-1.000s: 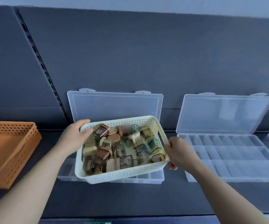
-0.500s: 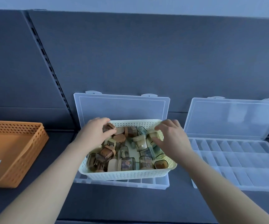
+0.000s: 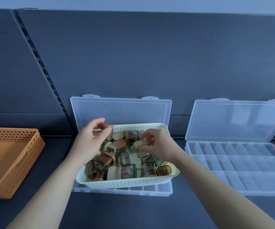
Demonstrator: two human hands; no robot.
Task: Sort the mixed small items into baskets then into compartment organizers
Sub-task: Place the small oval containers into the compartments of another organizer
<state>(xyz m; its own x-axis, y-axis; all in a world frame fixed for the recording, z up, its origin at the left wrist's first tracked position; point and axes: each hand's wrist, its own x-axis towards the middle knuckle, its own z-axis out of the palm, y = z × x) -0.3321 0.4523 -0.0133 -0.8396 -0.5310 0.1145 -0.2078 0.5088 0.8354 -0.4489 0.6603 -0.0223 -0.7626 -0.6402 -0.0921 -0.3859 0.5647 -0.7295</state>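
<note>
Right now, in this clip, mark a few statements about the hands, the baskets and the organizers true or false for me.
1. The left hand grips a brown-capped item by the cream basket's far rim. True.
2. The cream basket stands on the bare shelf. False: it rests on the left organizer.
3. The right hand pinches a cream item. True.
4. Both organizers are closed. False: the left organizer and the right organizer have their lids raised.
5. The orange basket lies left of the cream basket. True.
</note>
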